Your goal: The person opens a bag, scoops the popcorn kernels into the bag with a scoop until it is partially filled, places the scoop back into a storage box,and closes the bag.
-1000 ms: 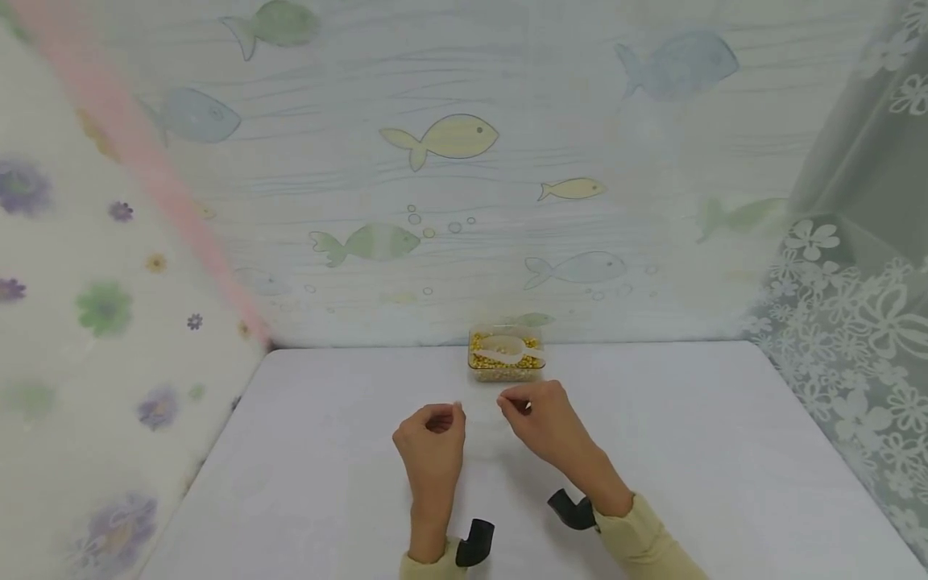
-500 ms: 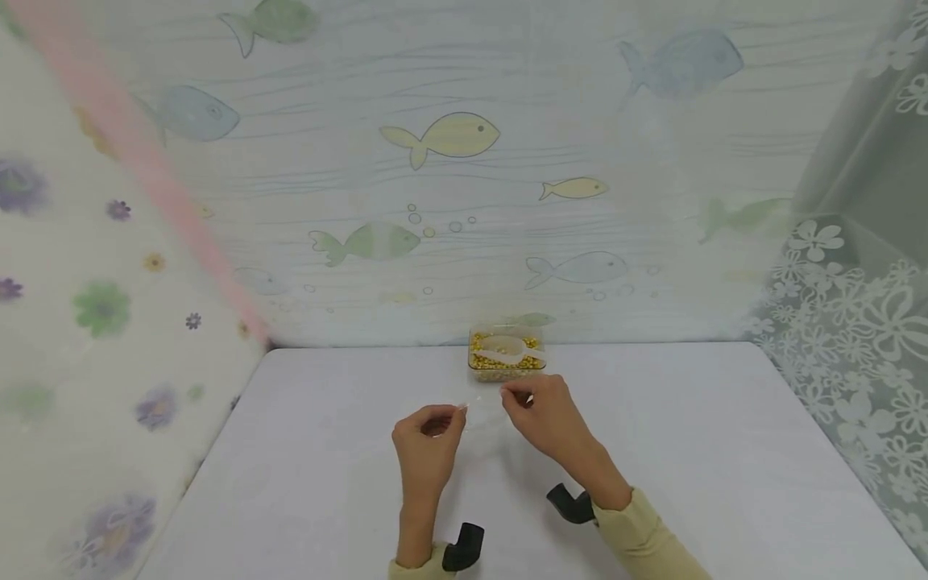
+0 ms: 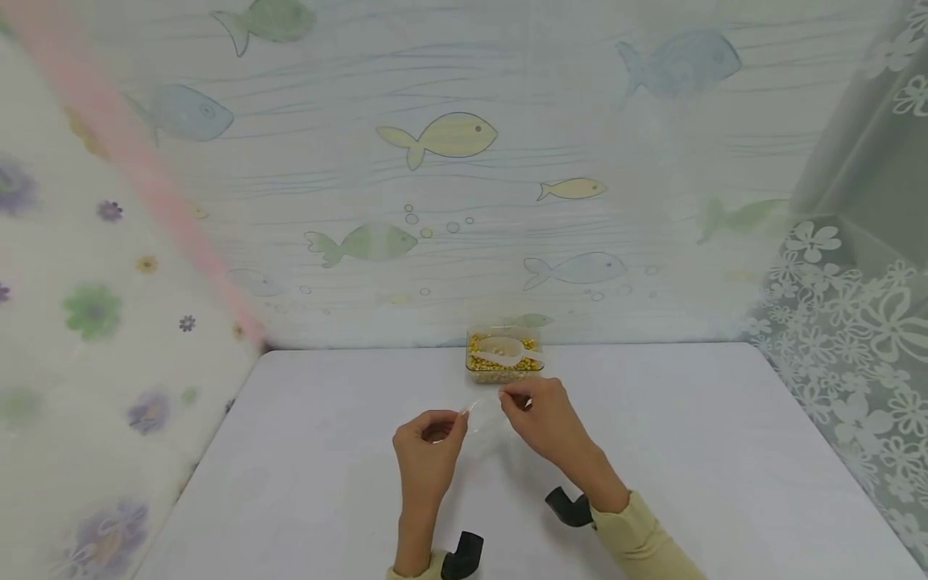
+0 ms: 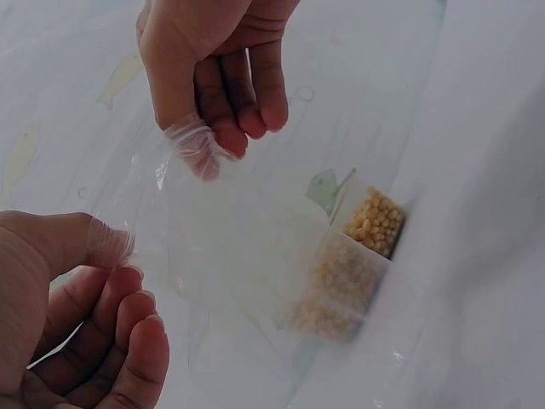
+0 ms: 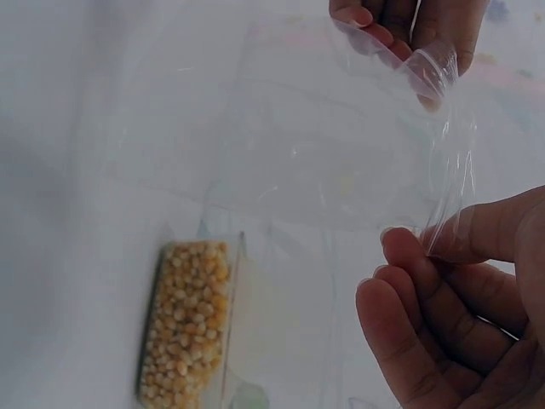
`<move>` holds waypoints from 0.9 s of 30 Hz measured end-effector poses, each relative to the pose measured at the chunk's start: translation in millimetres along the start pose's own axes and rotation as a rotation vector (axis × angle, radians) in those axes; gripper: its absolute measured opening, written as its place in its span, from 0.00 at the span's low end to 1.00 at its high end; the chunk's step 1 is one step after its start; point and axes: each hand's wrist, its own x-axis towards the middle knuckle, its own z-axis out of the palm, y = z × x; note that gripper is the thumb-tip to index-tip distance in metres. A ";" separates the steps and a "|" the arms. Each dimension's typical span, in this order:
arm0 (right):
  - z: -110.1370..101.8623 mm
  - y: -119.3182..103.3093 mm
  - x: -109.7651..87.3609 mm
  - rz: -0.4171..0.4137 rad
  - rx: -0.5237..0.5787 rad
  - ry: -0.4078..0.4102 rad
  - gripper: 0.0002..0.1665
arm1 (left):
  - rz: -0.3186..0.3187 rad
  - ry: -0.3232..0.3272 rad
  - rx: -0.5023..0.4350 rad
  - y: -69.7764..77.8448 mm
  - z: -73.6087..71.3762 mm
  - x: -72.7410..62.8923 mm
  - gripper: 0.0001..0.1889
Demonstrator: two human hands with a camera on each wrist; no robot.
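Between my two hands hangs a clear, thin plastic bag [image 3: 484,420], hard to make out in the head view but stretched wide in the left wrist view. My left hand [image 3: 428,447] pinches one side of its mouth between thumb and fingers. The opposite side is pinched by my right hand [image 3: 542,412], slightly farther from me. Wrinkled plastic covers both thumb tips in the left wrist view. Behind the hands stands a clear rectangular container [image 3: 505,376] of yellow corn kernels [image 5: 189,319], with a pale scoop [image 3: 502,349] lying on them.
The white table [image 3: 326,467] ends at a fish-patterned curtain [image 3: 464,201] just behind the container. A flowered curtain [image 3: 65,387] hangs on the left, and a lace one [image 3: 863,387] on the right. Black curved pieces [image 3: 462,556] stick out at both wrists.
The bag, barely visible before, now shows as a sheet between the hands. My left hand has dipped slightly toward me; my right hand has hardly moved.
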 end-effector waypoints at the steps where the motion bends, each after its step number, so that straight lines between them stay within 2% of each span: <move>1: -0.1 0.1 -0.2 0.003 -0.001 0.001 0.07 | 0.005 -0.001 0.003 -0.5 0.4 0.1 0.04; 5: -0.9 0.5 -0.9 0.009 -0.003 -0.005 0.07 | 0.040 -0.001 0.030 -2.6 1.2 0.6 0.04; 12: -1.4 2.4 -1.4 0.008 -0.009 -0.028 0.08 | 0.147 -0.007 0.132 -6.7 1.9 2.6 0.05; 18: -0.4 4.4 -1.0 0.019 -0.012 -0.035 0.08 | 0.205 -0.017 0.161 -10.5 4.0 3.2 0.05; 24: -0.3 4.5 -1.5 0.035 -0.019 -0.034 0.07 | 0.240 -0.011 0.161 -12.0 6.0 3.6 0.05; 27: 0.0 5.0 -1.8 0.041 -0.014 -0.037 0.07 | 0.236 -0.008 0.158 -11.5 7.2 4.0 0.05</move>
